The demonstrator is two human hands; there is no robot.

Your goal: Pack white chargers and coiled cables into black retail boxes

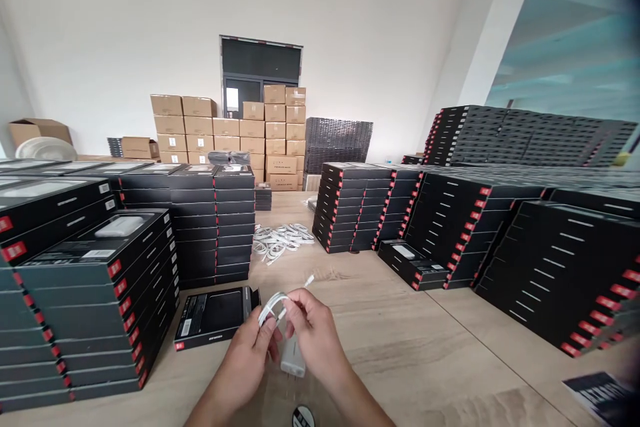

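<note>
A coiled white cable [271,305] is pinched between my two hands above the wooden table. My left hand [254,341] grips the left side of the loop, thumb on top. At the right side, my right hand [314,328] has its fingers closed on the same cable, and one white plug [310,279] sticks up past the knuckles. Below and partly behind my hands is a white power adapter [293,359] with metal prongs. Left of them lies a single black box [216,315] with a dark window, its end flap raised.
Stacks of black boxes with red corners stand left [90,320] and right [440,227]. A pile of white cables [283,240] lies between them. Brown cartons [245,133] are stacked by the back wall. A dark printed card [603,397] lies at the lower right.
</note>
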